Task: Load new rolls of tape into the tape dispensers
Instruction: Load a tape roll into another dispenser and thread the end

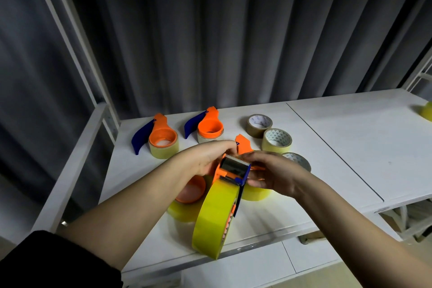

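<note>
Both hands up over the white table (pixel 339 147), working one tape dispenser (pixel 233 168) held between them, clear of the surface. Left hand (pixel 205 159) grips the orange frame from the left side, fingers curled over its top; right hand (pixel 275 170) is curled round the right side near the blue plate, fingertips close to the serrated blade and the metal flap. A yellow tape roll (pixel 216 215) sits mounted in the held dispenser, hanging down toward the camera, edge-on. Cannot tell whether the tape end is already threaded under the flap; the fingers hide that part. Two loaded dispensers rest at the back left of the table: far-left dispenser (pixel 161 139) and middle dispenser (pixel 208 128), each with blue handle and orange hub on a pale roll. Another orange dispenser (pixel 243 144) partly hidden behind the hands. Spare rolls to the right: brown roll (pixel 258 125), pale yellow roll (pixel 277 140), grey roll (pixel 299 161) mostly covered by the right hand. More yellow tape under the hands, beside an orange hub (pixel 191 189). Likely step: feeding the tape end to the cutter. Risks: the right fingertips lie near the teeth, so a slip could nick them; the sticky end may fold back on itself or cling to the roll; the roll could slide off the hub if not seated fully.
</note>
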`<state>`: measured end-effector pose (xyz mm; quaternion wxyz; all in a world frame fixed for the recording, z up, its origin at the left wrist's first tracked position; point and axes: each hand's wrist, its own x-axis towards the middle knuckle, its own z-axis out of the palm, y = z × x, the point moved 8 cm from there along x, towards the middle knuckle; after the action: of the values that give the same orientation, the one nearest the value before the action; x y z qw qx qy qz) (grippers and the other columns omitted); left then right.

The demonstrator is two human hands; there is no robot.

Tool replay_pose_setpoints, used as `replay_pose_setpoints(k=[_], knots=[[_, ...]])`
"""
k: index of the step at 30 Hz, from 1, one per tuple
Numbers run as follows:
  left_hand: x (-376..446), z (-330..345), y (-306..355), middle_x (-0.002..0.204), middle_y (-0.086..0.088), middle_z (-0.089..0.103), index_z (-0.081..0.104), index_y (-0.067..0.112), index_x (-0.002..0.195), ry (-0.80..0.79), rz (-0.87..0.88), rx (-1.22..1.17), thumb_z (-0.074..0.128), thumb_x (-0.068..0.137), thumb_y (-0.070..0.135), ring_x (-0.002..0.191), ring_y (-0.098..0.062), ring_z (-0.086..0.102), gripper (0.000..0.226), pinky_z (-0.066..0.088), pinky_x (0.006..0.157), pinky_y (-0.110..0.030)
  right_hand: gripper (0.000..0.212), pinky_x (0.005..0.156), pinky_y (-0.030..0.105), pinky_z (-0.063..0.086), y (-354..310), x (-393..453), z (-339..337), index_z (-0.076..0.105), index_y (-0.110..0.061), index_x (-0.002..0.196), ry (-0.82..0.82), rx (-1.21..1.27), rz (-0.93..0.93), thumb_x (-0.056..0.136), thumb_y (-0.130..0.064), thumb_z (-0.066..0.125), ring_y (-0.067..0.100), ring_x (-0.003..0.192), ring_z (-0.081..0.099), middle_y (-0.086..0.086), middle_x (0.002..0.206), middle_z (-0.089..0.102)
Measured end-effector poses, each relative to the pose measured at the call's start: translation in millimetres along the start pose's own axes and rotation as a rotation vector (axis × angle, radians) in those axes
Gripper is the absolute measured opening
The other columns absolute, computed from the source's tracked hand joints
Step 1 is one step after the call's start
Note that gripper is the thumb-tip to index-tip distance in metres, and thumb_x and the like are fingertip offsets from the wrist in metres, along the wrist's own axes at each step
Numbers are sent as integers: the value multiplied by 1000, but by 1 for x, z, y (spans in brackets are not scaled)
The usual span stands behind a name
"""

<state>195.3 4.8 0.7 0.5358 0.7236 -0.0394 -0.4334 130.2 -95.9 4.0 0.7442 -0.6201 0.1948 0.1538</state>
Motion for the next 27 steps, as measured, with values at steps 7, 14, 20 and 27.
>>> replay_pose_setpoints(k=[7,14,20,27], knots=[[1,-2,-4,70,-6,55,50,14,74,22,-18,-28,50,81,17,62,-19,59,7,49,50,-22,10,51,24,56,-2,-1,0,65,-10,90,28,-31,-58,93,-17,59,11,57,67,1,68,69],[3,-3,-7,63,-4,54,48,16,66,15,-31,-35,48,81,17,58,-18,58,15,48,52,-21,15,59,27,57,0,-1,-3,65,-11,93,64,-107,-97,92,-25,61,12,65,64,4,79,65],[8,-2,-13,62,-4,60,54,16,72,-27,-11,-115,48,82,16,62,-20,60,12,48,61,-28,18,61,26,53,6,-1,-8,67,-16,96,112,-116,-74,90,-32,61,12,69,63,2,82,67],[9,-7,-17,73,-6,64,61,16,74,-7,38,-187,54,86,27,71,-22,62,17,51,71,-31,12,60,25,38,20,2,-4,61,-24,84,101,-7,3,91,-27,53,12,67,53,-3,72,59]])
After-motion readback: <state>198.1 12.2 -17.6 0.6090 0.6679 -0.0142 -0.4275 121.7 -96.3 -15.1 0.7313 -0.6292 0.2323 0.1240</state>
